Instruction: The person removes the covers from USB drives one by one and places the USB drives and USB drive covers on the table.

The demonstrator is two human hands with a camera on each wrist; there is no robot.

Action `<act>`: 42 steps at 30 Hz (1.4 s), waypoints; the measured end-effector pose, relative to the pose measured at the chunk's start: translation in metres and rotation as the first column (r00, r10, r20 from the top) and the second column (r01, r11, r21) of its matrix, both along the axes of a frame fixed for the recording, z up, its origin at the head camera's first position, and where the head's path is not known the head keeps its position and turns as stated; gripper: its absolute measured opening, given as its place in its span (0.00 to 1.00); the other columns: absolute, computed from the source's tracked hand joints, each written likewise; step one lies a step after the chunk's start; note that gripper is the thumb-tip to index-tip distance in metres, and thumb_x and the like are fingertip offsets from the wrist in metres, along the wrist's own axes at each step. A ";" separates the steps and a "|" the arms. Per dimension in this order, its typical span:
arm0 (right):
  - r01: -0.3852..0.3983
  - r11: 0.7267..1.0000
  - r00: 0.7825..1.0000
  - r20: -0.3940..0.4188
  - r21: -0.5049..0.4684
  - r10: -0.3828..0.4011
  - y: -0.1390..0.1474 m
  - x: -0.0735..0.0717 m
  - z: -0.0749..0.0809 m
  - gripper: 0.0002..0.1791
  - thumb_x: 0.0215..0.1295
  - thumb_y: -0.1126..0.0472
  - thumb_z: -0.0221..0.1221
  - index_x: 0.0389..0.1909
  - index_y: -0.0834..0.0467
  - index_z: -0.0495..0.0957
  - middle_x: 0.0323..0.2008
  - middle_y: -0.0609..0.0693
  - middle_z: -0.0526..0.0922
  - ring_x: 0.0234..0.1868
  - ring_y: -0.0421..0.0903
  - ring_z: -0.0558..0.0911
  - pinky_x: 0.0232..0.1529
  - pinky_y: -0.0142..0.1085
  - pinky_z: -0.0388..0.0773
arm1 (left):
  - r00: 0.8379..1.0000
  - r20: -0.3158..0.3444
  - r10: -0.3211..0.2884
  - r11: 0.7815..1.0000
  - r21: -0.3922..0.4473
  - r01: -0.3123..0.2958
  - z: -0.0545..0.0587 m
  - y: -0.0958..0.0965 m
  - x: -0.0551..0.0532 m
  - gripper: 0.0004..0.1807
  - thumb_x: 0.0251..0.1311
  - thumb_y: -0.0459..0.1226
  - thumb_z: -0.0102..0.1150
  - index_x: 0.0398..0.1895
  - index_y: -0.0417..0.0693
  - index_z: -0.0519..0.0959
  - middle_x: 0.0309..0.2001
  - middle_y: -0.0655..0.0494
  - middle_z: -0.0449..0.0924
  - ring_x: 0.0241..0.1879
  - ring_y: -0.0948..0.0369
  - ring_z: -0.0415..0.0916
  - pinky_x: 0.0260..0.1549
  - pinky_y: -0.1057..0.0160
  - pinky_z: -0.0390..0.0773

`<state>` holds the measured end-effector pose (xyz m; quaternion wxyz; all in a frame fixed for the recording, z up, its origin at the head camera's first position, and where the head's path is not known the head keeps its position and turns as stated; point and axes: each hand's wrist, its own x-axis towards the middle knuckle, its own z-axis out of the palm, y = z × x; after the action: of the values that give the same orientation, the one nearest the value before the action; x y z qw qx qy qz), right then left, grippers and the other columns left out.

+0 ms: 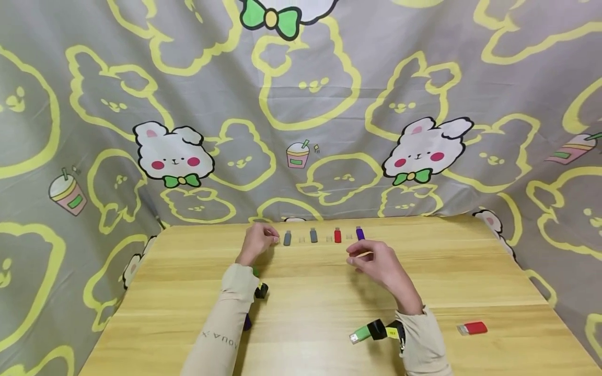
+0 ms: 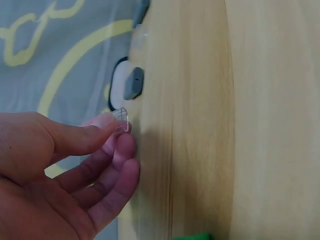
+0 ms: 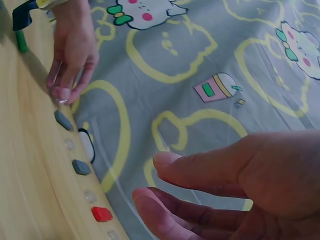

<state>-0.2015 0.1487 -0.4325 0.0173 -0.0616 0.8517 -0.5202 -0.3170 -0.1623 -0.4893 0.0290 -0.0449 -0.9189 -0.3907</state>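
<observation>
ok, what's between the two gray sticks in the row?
One small clear cap, apart from both the left gray stick and the right one; head and right wrist views show it.

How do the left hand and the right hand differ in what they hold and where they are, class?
The left hand pinches a small clear piece; the right hand holds nothing, its thumb and fingers apart.
The left hand is beside the grey stick at the row's left end; the right hand is nearest the purple stick at the right end.
Both are bare, below beige sleeves.
</observation>
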 end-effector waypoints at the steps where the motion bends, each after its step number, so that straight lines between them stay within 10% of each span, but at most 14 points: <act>1: 0.002 1.000 1.000 0.000 -0.004 -0.002 0.001 0.001 0.000 0.07 0.65 0.71 0.67 0.43 0.67 0.84 0.42 0.58 0.86 0.39 0.59 0.87 0.37 0.46 0.88 | 1.000 -0.004 -0.008 1.000 -0.024 0.008 -0.002 0.000 -0.001 0.03 0.57 0.27 0.72 0.28 0.40 0.88 0.28 0.50 0.87 0.30 0.55 0.81 0.36 0.58 0.80; 15: 0.025 0.999 1.000 -0.009 -0.021 -0.025 0.018 0.003 0.002 0.07 0.67 0.71 0.65 0.45 0.68 0.84 0.42 0.60 0.87 0.42 0.60 0.88 0.38 0.39 0.88 | 1.000 -0.004 0.015 0.998 -0.061 -0.015 -0.007 -0.011 0.004 0.02 0.58 0.26 0.69 0.32 0.37 0.88 0.32 0.47 0.88 0.36 0.51 0.82 0.40 0.54 0.80; 24: 0.018 1.000 1.000 -0.015 0.002 -0.018 0.021 0.003 0.003 0.08 0.67 0.70 0.66 0.45 0.66 0.85 0.42 0.58 0.87 0.41 0.60 0.88 0.38 0.43 0.88 | 0.996 -0.066 0.063 0.993 0.102 -0.056 0.006 -0.006 0.019 0.06 0.65 0.28 0.65 0.41 0.34 0.87 0.39 0.44 0.87 0.35 0.51 0.83 0.33 0.62 0.81; 42: -0.048 0.991 0.997 -0.059 0.122 0.055 0.017 0.003 0.000 0.08 0.66 0.67 0.68 0.45 0.62 0.86 0.44 0.57 0.87 0.43 0.53 0.86 0.40 0.40 0.84 | 0.992 -0.123 -0.007 0.939 0.340 0.049 0.028 0.019 0.067 0.08 0.67 0.28 0.65 0.47 0.35 0.86 0.45 0.41 0.87 0.40 0.50 0.85 0.39 0.66 0.84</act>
<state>-0.1985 0.1661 -0.4324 0.0076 -0.0987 0.8797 -0.4652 -0.2504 -0.1429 -0.4612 0.0858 -0.0755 -0.8330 -0.5413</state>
